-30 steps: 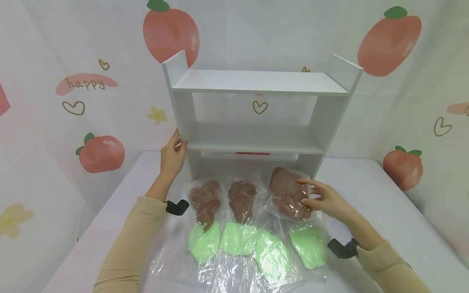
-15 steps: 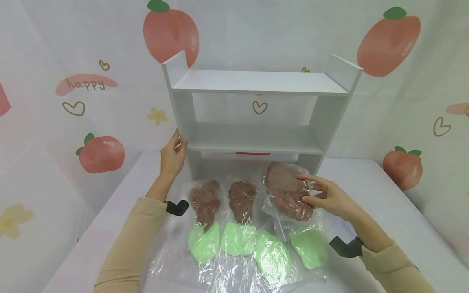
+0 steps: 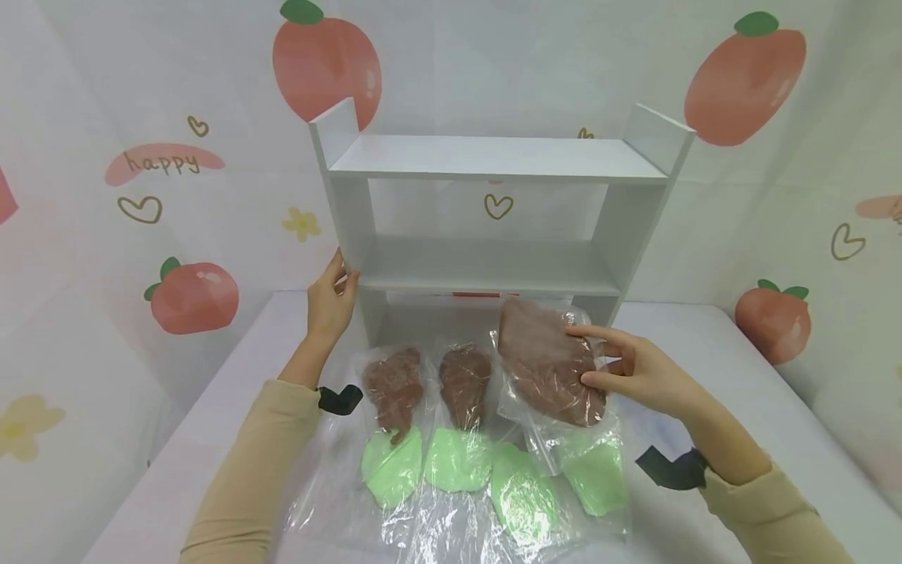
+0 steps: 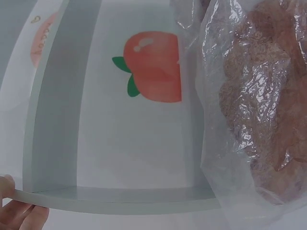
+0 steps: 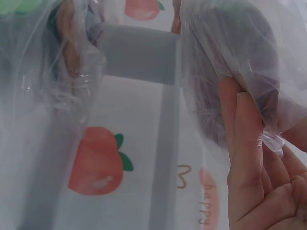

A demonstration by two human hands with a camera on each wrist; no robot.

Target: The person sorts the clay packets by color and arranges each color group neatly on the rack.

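A white shelf unit (image 3: 493,286) stands on the table, and my left hand (image 3: 328,305) grips the edge of its left side panel with thumb and fingers. In the left wrist view the fingertips (image 4: 34,218) curl at the panel's edge. My right hand (image 3: 644,372) pinches the right side of a clear plastic bag with a flat brown, doughy lump (image 3: 546,360) inside. That bag is tilted up in front of the lowest opening. Two more bagged brown lumps lie to its left, one (image 3: 465,384) in the middle and one (image 3: 395,388) further left.
Several bagged light green flat pieces (image 3: 458,460) lie in a row nearer the front, under shiny clear plastic (image 3: 437,533). White cloth (image 3: 190,423) covers the table. A fruit-printed curtain (image 3: 486,63) hangs behind the shelf.
My right hand has raised the bagged brown lump and shifted it left, tilting it more upright toward the lowest opening. My left hand keeps its grip on the shelf unit.
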